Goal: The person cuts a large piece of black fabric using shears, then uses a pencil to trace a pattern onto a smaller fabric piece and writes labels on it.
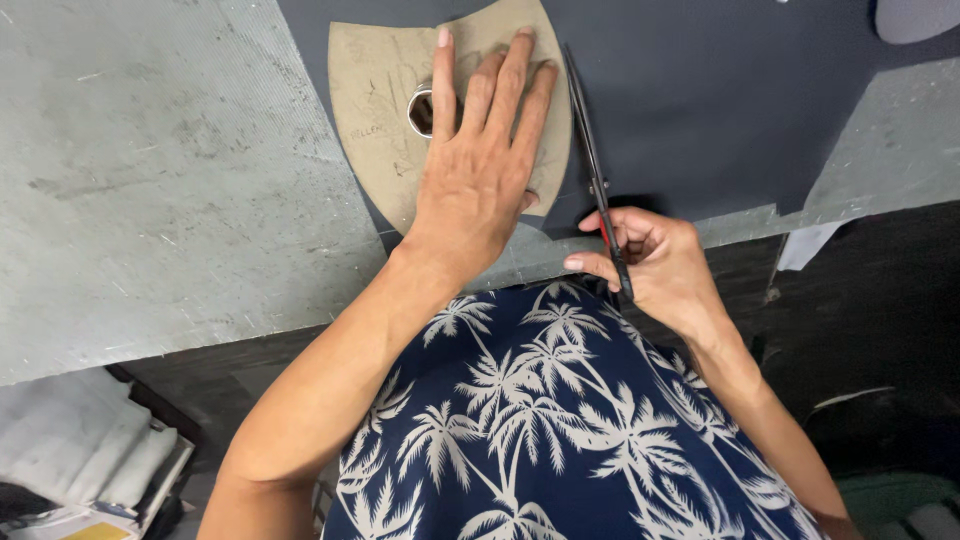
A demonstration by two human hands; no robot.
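Note:
A tan cardboard pattern piece [372, 110] lies on dark navy fabric [700, 110] spread over a grey worktable [150, 180]. My left hand [480, 160] presses flat on the pattern, fingers spread, beside a small metal ring [421, 110] resting on it. My right hand [655, 262] grips black scissors [592, 150] at the table's near edge. The long blades run up along the pattern's right edge, into the fabric. The handles are hidden in my fist.
The fabric's cut edge steps along the table at the right [800, 200]. A grey rounded object [915, 18] sits at the top right corner. Folded pale cloth and papers [80, 460] are stacked below the table at the lower left. Dark floor lies at the right.

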